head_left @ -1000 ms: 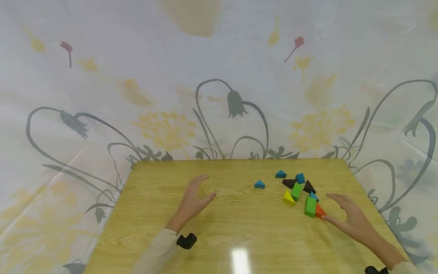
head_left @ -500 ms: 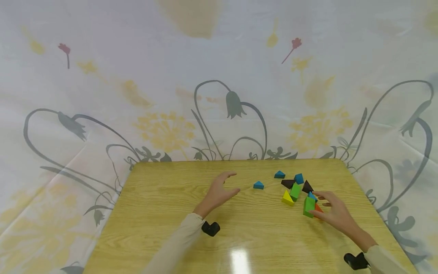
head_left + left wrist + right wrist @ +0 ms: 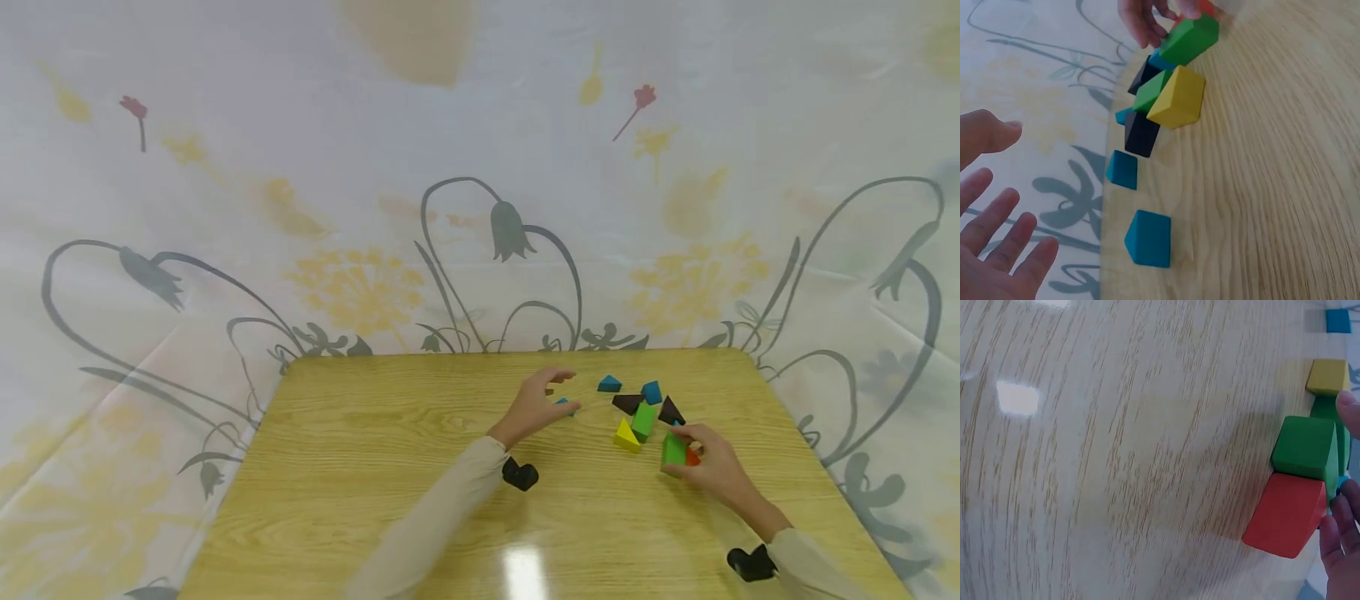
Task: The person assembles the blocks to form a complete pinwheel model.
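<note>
My left hand (image 3: 531,410) hovers over a small blue triangular block (image 3: 566,406), its thumb and fingers spread apart; the block is partly hidden in the head view. In the left wrist view this blue block (image 3: 1149,239) lies on the table, apart from the hand. My right hand (image 3: 711,467) reaches around a green block (image 3: 672,452), thumb at the near side and fingers at the far side, without a visible grip. A red triangular block (image 3: 1286,515) stands against that green block and is partly covered by the hand in the head view.
Left of the right hand, a yellow triangular block (image 3: 626,436) leans by another green block (image 3: 643,422). Behind them lie two black blocks, one a triangle (image 3: 670,410), and more blue blocks (image 3: 610,384). The wooden table (image 3: 420,475) ends at a flower-patterned cloth (image 3: 375,167).
My left hand has moved right across the table to the small blue block. My right hand has moved left, from beside the red block to around the green one.
</note>
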`<state>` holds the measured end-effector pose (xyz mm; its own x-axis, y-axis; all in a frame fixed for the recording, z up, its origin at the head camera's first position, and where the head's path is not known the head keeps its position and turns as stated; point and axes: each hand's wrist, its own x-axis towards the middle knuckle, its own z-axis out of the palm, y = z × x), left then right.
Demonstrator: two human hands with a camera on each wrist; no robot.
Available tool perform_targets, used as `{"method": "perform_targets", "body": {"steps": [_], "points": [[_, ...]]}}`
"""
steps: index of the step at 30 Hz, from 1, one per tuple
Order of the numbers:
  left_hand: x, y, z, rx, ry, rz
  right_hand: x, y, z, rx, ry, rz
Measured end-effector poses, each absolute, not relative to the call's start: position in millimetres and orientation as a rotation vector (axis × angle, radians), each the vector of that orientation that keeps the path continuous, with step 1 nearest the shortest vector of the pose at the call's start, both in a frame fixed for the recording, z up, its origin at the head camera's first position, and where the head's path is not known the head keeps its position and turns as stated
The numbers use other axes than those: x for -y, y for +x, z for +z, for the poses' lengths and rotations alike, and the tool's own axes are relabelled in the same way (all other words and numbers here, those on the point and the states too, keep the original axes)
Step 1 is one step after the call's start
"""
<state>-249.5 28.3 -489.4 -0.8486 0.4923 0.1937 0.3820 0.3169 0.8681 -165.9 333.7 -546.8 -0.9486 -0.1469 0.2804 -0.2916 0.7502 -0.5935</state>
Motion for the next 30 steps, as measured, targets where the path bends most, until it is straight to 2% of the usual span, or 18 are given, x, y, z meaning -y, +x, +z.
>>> {"method": "perform_targets", "body": {"steps": [13,19,30], "points": [[-98,-256,-503,-2.250,0.744,1.707,-337,-161,-553,2.716,0.309,0.893],[-125,-254,-504,-2.252,0.801,1.604,-339,-163,-557,2.662,0.300,0.947],[-154,-257,-538,-2.364,0.798,1.431,-340,-162,-564,2.678,0.260,1.058]]}}
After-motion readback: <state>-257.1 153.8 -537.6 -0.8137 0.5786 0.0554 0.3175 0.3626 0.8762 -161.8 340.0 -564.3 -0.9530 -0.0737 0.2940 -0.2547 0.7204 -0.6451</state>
